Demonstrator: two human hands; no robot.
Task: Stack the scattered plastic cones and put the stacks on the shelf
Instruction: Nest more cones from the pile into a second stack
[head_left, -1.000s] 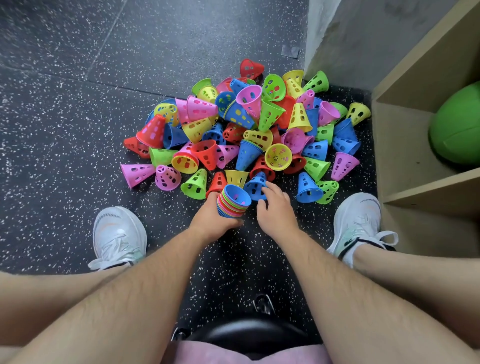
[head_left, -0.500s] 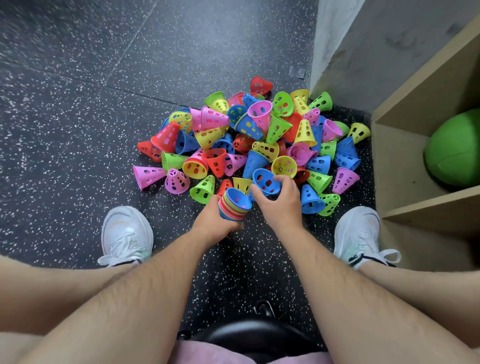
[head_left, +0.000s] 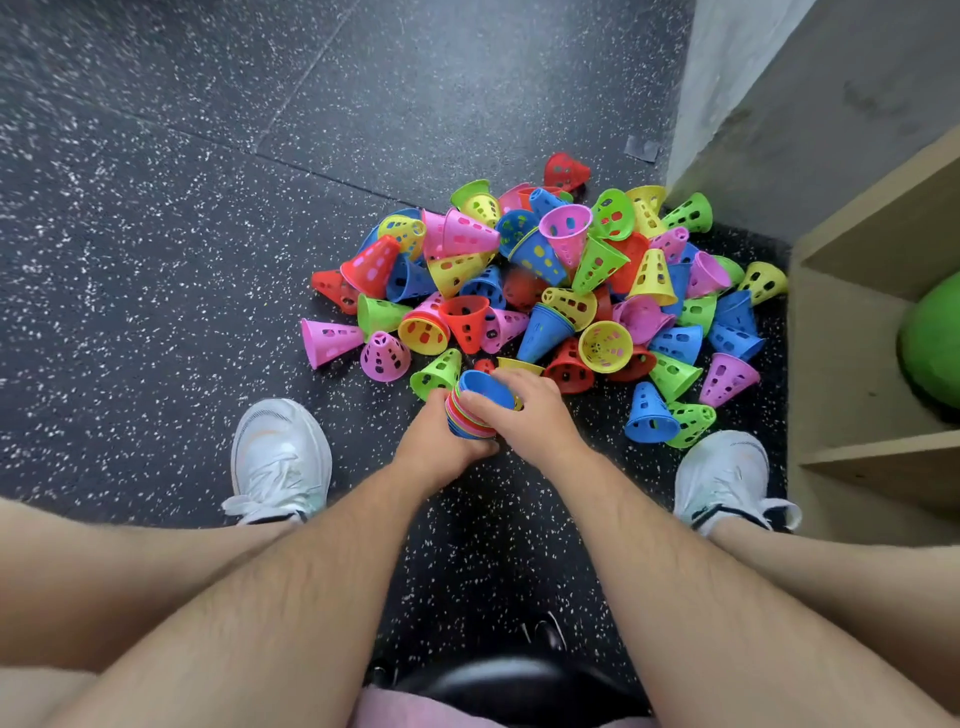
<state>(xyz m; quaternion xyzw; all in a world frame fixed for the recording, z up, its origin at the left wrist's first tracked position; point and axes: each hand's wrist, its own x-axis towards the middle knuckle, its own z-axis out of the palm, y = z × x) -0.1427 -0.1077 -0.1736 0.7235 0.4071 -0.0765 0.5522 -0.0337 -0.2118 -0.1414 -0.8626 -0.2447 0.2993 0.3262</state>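
Cones (head_left: 540, 260) on speckled floor (head_left: 208, 208) beside shelf (head_left: 841, 364)

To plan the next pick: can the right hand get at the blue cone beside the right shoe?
Probably yes: that blue cone sits uncovered at the pile's near edge, but the right hand must first release the stack.

A heap of perforated plastic cones (head_left: 545, 291) in pink, red, yellow, green and blue lies on the floor, most tipped on their sides, a few upright or mouth-up. At its near edge a nested stack (head_left: 467, 422) of mixed colours is gripped in the left hand (head_left: 434, 449), mouth tilted upward, with a blue cone (head_left: 485, 385) seated on top under the right hand (head_left: 530, 413). The pale wooden shelf (head_left: 852, 364) stands just right of the heap.
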